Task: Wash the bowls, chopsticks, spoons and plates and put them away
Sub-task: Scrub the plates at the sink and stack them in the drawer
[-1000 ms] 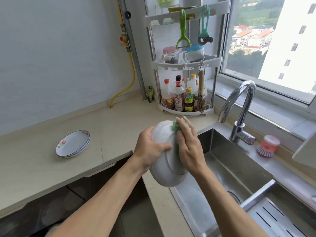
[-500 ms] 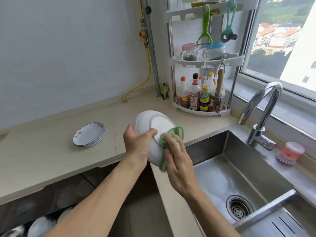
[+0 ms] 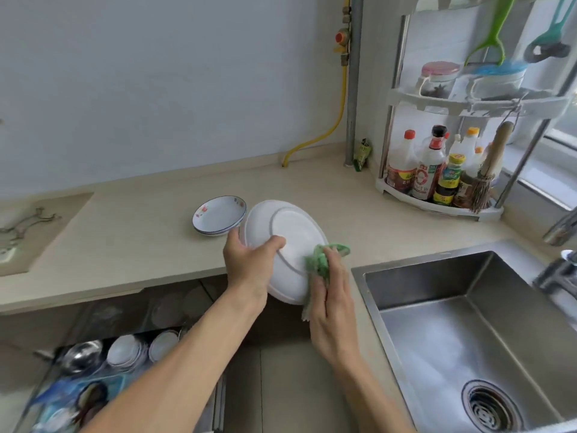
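Note:
My left hand (image 3: 249, 264) grips the rim of a white plate (image 3: 292, 232), holding it tilted with its underside toward me over the counter edge. My right hand (image 3: 332, 307) holds a green cloth (image 3: 321, 260) against the plate's lower right edge. Two stacked floral-rimmed plates (image 3: 218, 215) lie on the beige counter (image 3: 140, 232) just left of the held plate. Below the counter an open drawer (image 3: 103, 370) shows several bowls and plates standing in a rack.
The steel sink (image 3: 468, 332) with its drain (image 3: 488, 407) lies to the right; the faucet (image 3: 562, 226) shows at the right edge. A corner rack (image 3: 443, 170) holds sauce bottles, jars and a brush. A yellow hose (image 3: 331, 126) runs down the wall.
The view has swung left and down, bringing the open drawer into sight. Both hands carried the plate leftward away from the sink, near the floral plates, the cloth sliding to its lower right edge.

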`<state>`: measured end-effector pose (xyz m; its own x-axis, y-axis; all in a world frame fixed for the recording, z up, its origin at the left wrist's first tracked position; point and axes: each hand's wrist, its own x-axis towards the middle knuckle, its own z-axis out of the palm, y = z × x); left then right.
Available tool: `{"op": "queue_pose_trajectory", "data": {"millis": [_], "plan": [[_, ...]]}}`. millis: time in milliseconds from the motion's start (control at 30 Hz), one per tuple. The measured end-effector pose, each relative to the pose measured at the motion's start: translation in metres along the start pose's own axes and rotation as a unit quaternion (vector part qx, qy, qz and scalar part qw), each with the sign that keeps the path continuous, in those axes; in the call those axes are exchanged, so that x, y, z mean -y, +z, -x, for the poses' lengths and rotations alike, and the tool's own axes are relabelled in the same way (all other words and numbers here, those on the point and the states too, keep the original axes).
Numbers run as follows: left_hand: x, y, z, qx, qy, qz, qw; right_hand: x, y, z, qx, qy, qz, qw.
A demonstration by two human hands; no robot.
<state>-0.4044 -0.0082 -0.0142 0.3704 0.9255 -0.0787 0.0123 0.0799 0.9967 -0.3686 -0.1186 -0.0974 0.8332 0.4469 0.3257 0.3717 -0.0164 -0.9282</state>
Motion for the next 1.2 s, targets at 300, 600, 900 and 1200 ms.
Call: {"op": "queue_pose_trajectory", "data": {"millis": [300, 600, 900, 1200], "plan": [[0.008, -0.099, -0.036, 0.127, 0.028, -0.079, 0.988, 0.003, 0.08, -0.067, 0.064, 0.201, -0.012, 0.977], [0.047, -0.261, -0.097, 0.179, 0.082, -0.366, 0.909, 0.032, 0.215, -0.03, 0.146, 0.159, 0.11, 0.97], [0.123, -0.404, -0.146, 0.274, 0.189, -0.576, 0.746, -0.004, 0.356, 0.033, 0.379, 0.447, 0.171, 0.792], [0.252, -0.522, -0.182, 0.301, 0.066, -0.547, 0.778, -0.072, 0.48, 0.092, 0.51, 0.428, 0.298, 0.684]]}}
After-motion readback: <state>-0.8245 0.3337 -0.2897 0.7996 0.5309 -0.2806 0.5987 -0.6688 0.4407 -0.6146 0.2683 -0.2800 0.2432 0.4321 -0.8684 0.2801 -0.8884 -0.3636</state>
